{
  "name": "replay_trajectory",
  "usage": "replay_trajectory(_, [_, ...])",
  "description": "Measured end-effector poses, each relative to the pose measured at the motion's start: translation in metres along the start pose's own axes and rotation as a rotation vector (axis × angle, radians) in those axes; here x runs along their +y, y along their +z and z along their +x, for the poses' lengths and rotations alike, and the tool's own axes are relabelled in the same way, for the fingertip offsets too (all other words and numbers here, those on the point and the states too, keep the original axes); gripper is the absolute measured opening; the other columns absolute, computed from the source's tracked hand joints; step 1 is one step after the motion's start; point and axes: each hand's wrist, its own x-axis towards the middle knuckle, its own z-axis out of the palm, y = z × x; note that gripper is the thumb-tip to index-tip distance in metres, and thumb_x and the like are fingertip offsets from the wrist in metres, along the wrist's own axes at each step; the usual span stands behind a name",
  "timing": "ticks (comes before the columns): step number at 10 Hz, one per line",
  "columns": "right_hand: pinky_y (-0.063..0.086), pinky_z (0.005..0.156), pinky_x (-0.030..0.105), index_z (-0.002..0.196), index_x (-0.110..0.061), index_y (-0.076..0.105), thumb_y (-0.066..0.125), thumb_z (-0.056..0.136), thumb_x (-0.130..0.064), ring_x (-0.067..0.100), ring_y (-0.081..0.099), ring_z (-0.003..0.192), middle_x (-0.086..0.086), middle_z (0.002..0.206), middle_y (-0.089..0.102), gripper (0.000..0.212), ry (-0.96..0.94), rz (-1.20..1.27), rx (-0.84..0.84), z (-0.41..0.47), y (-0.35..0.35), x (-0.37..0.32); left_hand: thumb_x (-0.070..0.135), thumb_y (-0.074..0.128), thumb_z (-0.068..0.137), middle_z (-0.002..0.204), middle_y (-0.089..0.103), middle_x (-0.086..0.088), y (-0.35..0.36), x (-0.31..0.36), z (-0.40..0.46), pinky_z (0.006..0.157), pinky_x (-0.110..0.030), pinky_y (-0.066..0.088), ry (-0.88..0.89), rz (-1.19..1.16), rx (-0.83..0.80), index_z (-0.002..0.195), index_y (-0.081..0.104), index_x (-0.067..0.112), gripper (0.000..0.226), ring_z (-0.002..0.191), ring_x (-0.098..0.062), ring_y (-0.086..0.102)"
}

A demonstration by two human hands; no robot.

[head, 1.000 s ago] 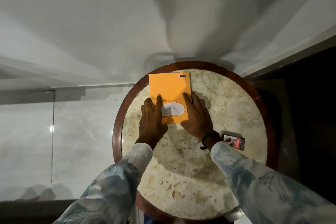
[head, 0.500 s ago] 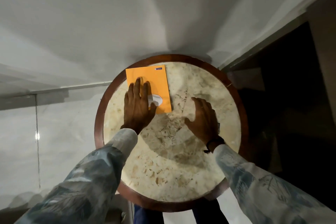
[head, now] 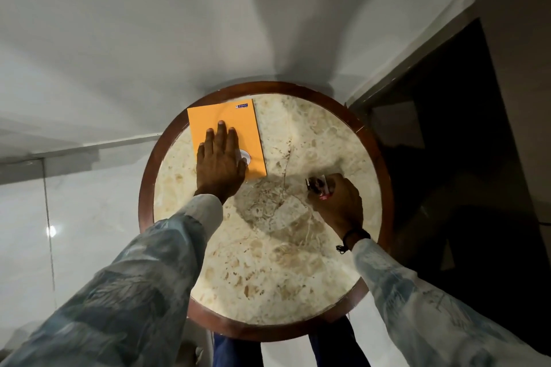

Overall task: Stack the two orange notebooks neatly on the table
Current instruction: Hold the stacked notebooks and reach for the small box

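An orange notebook (head: 223, 118) lies flat at the far left of the round marble table (head: 268, 247), its far left corner reaching over the wooden rim. Only one orange cover shows; I cannot tell whether a second notebook lies under it. My left hand (head: 220, 164) rests palm down on the cover, fingers spread, hiding most of its white oval label. My right hand (head: 337, 202) is at the right side of the table, fingers curled around a small red and black box (head: 319, 186).
The table has a dark wooden rim (head: 146, 188) and stands against a white wall (head: 179, 24). A dark opening (head: 447, 143) is to the right. Glossy pale floor tiles (head: 74, 232) lie to the left. Dark trouser legs (head: 235, 351) show below the table's near edge.
My right hand left the notebook, moved to the right and closed on the small box. My left hand slid forward and now lies flat on the cover. The view shifted right.
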Motion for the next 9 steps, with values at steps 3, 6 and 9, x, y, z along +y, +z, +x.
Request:
replay_trajectory(3, [0.056,0.079,0.037,0.117,-0.009,0.059,0.079,0.077,-0.045,0.03,0.066,0.101,0.013,0.112,0.069,0.058,-0.077,0.013,0.114,0.061,0.021,-0.079,0.045,0.042,0.103,0.172,-0.002,-0.011,0.007,-0.006,0.003,0.128,-0.054,0.016,0.009,0.003,0.017,0.161,0.008,0.015,0.074,0.158,-0.038,0.002])
replay_trajectory(6, [0.055,0.077,0.042,0.115,-0.007,0.058,0.077,0.076,-0.047,0.035,0.063,0.105,0.015,0.115,0.064,0.06,-0.144,-0.095,0.149,0.101,0.043,-0.111,0.045,0.028,0.105,0.171,-0.011,-0.012,0.03,-0.018,0.006,0.129,-0.055,0.007,0.034,0.015,0.03,0.161,-0.003,0.015,0.071,0.158,-0.036,-0.01])
replay_trajectory(9, [0.062,0.073,0.043,0.11,-0.012,0.064,0.083,0.079,-0.039,0.027,0.072,0.089,0.009,0.098,0.074,0.046,-0.102,0.333,0.124,0.066,-0.022,-0.113,0.044,0.027,0.106,0.17,-0.014,-0.01,0.015,-0.015,-0.002,0.129,-0.055,0.006,0.041,-0.006,0.016,0.161,-0.006,0.015,0.07,0.157,-0.033,-0.013])
